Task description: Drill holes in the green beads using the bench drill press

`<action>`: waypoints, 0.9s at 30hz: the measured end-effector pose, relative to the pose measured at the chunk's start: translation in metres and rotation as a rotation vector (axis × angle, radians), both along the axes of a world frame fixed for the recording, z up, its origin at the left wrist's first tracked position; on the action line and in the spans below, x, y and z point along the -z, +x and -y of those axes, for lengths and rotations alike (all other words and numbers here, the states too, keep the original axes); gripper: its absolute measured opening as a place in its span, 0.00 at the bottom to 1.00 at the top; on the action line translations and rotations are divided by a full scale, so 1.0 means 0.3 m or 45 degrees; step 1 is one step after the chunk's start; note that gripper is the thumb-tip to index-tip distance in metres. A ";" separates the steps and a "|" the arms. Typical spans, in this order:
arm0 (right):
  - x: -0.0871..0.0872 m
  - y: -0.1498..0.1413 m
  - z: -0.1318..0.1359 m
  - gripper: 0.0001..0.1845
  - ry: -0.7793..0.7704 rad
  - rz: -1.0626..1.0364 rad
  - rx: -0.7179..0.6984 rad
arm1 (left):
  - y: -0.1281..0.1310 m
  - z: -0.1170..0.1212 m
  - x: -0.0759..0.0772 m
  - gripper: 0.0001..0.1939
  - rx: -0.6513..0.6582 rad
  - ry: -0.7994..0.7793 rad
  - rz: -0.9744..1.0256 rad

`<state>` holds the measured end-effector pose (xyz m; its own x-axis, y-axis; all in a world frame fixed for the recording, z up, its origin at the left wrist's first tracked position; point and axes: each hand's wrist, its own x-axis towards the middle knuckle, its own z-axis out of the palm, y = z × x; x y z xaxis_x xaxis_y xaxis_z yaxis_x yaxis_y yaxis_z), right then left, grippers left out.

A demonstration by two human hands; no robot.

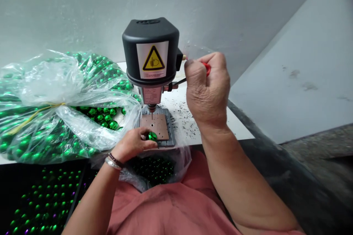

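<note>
A small black bench drill [151, 47] with a yellow warning label stands on a grey base with a brown pad [154, 125]. My left hand [132, 144] grips a shiny green bauble [151, 136] on the pad's near edge, just below the drill bit [152, 115]. The bit and the bauble look apart. My right hand [206, 88] is closed around a red handle [206, 68] on the drill's side lever, and my fingers hide most of it.
A large clear plastic bag of green baubles [55, 91], tied with yellow string, fills the left of the white table [182, 117]. Black shavings lie scattered by the drill. Another bag of baubles [154, 170] sits below the table edge, and a dark tray of baubles [44, 198] lies at lower left.
</note>
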<state>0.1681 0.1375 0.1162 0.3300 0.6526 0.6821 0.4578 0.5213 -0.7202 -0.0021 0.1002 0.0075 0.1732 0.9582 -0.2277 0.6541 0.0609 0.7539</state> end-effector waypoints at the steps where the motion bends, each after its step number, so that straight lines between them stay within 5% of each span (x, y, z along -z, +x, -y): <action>1: 0.006 0.000 0.002 0.11 0.003 -0.002 0.007 | -0.010 0.013 -0.005 0.24 0.018 -0.061 0.107; 3: 0.017 -0.001 0.007 0.11 0.019 -0.017 0.012 | -0.023 0.021 -0.005 0.28 -0.083 -0.123 0.315; 6: 0.029 -0.003 0.012 0.12 0.015 -0.027 -0.002 | -0.024 0.002 0.008 0.23 -0.521 -0.215 0.776; 10: 0.028 0.001 0.012 0.12 0.023 0.014 -0.017 | -0.011 -0.027 0.005 0.26 -0.967 -0.608 1.443; 13: -0.002 0.009 -0.006 0.12 -0.010 0.053 -0.039 | -0.002 -0.020 -0.008 0.24 -0.977 -0.681 1.620; 17: -0.064 0.023 -0.063 0.15 -0.177 0.129 -0.067 | 0.005 0.009 -0.008 0.09 -0.895 -0.606 1.675; 27: -0.092 0.029 -0.159 0.13 -0.300 0.073 -0.134 | -0.015 0.048 0.023 0.17 -0.616 -0.433 1.579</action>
